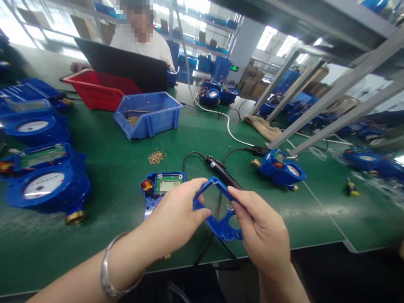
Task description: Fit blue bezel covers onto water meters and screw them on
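Both my hands hold a blue plastic cover frame (pixel 217 225) with a clear window, lifted a little above the table's front edge. My left hand (pixel 176 212) pinches its left side, fingers closed. My right hand (pixel 259 227) grips its right side, fingers closed. Under my left hand lies a blue meter body (pixel 159 185) with a small display and a red round part. A black electric screwdriver (pixel 222 170) with a cable lies just behind the frame. A small heap of brass screws (pixel 155 157) sits farther back.
Blue water meters (pixel 47 181) crowd the left. Another meter (pixel 280 168) lies to the right. A blue bin (pixel 148 113) with screws and a red bin (pixel 94 88) stand behind. A person sits across behind a dark laptop (pixel 126 67). Metal frame struts (pixel 331 101) slant at the right.
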A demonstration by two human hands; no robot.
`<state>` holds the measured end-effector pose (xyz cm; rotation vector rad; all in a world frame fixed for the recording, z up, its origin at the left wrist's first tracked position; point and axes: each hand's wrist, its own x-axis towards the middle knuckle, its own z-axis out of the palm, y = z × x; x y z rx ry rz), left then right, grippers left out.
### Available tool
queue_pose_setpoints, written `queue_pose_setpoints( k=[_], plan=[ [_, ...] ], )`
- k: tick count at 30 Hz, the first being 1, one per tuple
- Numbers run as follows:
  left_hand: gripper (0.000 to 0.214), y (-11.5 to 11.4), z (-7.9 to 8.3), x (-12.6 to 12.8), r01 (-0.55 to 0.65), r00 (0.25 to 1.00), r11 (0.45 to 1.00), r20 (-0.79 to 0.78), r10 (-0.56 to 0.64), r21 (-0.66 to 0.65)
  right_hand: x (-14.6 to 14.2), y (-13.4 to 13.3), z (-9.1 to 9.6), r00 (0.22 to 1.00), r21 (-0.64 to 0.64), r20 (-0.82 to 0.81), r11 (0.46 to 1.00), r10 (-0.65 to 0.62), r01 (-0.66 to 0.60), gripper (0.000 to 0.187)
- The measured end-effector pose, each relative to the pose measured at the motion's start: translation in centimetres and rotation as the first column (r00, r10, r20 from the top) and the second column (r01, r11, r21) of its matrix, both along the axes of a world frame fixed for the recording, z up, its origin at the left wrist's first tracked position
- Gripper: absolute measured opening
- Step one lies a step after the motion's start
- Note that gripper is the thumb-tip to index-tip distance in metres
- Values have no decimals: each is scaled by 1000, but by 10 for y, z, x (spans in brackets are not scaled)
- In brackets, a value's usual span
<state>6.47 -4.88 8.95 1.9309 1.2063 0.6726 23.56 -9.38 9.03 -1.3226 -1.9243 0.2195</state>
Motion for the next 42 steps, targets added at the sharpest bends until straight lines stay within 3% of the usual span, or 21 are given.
queue_pose_setpoints(
  k=[3, 8, 14, 17, 20, 21, 23, 25, 28, 30, 32, 35, 38, 42],
  plan=[
    [22, 0, 7, 6, 25, 989, 999, -145, -30, -36, 3, -6, 2, 1000, -10, 4, 1000, 6, -5, 27],
    [16, -2, 10, 18, 95, 956, 995, -280, -86, 18, 13, -14, 3, 997, -29, -37, 998, -64, 63, 25],
    [15, -4, 2, 39, 148, 954, 989, -267, -135, 28, 29, -23, -4, 987, -84, -79, 987, -143, 137, 23],
    [31, -6, -2, 49, 180, 949, 984, -268, -169, 15, 40, -29, -10, 984, -150, -79, 978, -158, 145, 22],
    [38, -12, -4, 52, 130, 945, 978, -319, -72, 165, 54, -36, -15, 976, -232, -71, 955, -208, 187, 22],
    [38, -16, -6, 51, 114, 945, 956, -326, -21, 269, 59, -38, -17, 967, -250, -70, 943, -246, 222, 22],
    [34, -25, -10, 48, 149, 952, 863, -306, 7, 482, 68, -42, -20, 940, -276, -74, 913, -332, 301, 21],
    [36, -37, -15, 44, 323, 935, 756, -317, -160, 569, 74, -45, -23, 914, -301, -86, 885, -397, 356, 22],
    [11, -55, -19, 40, 646, 760, 629, -441, -477, 432, 77, -47, -29, 894, -312, -105, 868, -435, 386, 22],
    [31, -63, -21, 38, 734, 671, 585, -496, -551, 344, 75, -47, -31, 892, -312, -106, 867, -439, 390, 21],
    [40, -67, -24, 38, 700, 708, 585, -504, -495, 409, 72, -46, -33, 894, -311, -111, 869, -434, 384, 22],
    [43, -65, -33, 42, 566, 804, 629, -525, -278, 534, 66, -45, -33, 903, -316, -126, 880, -411, 356, 22],
    [62, -61, -39, 50, 519, 760, 714, -636, -133, 470, 59, -42, -33, 908, -309, -144, 890, -393, 336, 22],
    [77, -54, -37, 59, 506, 707, 773, -697, -118, 382, 48, -39, -33, 901, -279, -162, 895, -402, 349, 22]
  ],
)
